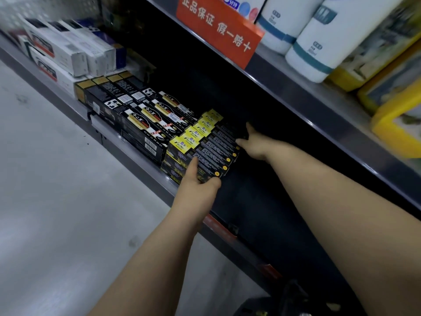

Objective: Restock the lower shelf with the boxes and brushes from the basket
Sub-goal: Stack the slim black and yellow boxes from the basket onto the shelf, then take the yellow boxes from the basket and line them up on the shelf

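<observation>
A stack of black-and-yellow boxes (205, 142) lies on the dark lower shelf (255, 201), right of rows of black boxes (141, 119). My left hand (196, 188) is at the stack's near front corner, index finger stretched over the top box and thumb against its end. My right hand (252, 142) reaches to the stack's far right side, thumb up and fingers straight against the boxes. The black basket (268, 304) shows only as a dark edge at the bottom. No brushes are visible.
White boxes (66, 49) are stacked at the shelf's left end. The upper shelf carries an orange sign (216, 26), white bottles (323, 42) and yellow packs (396, 106). Grey floor (57, 201) lies on the left. Right of the stack the lower shelf is dark and bare.
</observation>
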Demonstrator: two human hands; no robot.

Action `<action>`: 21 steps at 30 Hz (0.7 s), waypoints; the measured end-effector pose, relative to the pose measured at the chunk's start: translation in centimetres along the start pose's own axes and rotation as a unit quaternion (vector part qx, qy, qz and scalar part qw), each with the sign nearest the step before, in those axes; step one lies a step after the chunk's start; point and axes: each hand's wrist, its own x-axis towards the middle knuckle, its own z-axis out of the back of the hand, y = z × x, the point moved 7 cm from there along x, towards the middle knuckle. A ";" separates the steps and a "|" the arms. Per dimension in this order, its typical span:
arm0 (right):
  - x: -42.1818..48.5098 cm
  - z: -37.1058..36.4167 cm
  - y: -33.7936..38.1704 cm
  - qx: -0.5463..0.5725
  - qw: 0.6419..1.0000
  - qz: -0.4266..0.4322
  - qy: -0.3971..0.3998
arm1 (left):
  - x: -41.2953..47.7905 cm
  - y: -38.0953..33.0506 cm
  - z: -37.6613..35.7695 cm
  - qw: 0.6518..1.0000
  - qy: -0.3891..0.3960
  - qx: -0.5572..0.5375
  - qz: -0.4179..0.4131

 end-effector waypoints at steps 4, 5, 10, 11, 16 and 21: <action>-5.5 1.5 0.0 -0.005 0.999 0.043 -0.008 | -0.9 -1.6 0.2 0.997 0.002 0.063 -0.038; -7.4 1.8 -0.1 -0.003 0.998 0.061 -0.008 | -1.2 -2.4 -0.1 0.994 0.015 0.083 -0.070; -18.0 3.8 -2.5 0.049 0.985 0.161 -0.036 | -5.0 -6.4 -2.9 0.956 0.136 0.145 -0.217; -19.9 4.2 -3.4 0.064 0.983 0.166 -0.039 | -6.1 -6.8 -3.8 0.940 0.158 0.181 -0.242; -26.6 5.9 -9.1 0.163 0.974 0.139 -0.066 | -11.5 -7.1 -8.7 0.857 0.248 0.335 -0.304; -31.4 4.7 -15.6 0.244 0.962 0.103 -0.069 | -18.8 -6.5 -14.4 0.741 0.324 0.450 -0.379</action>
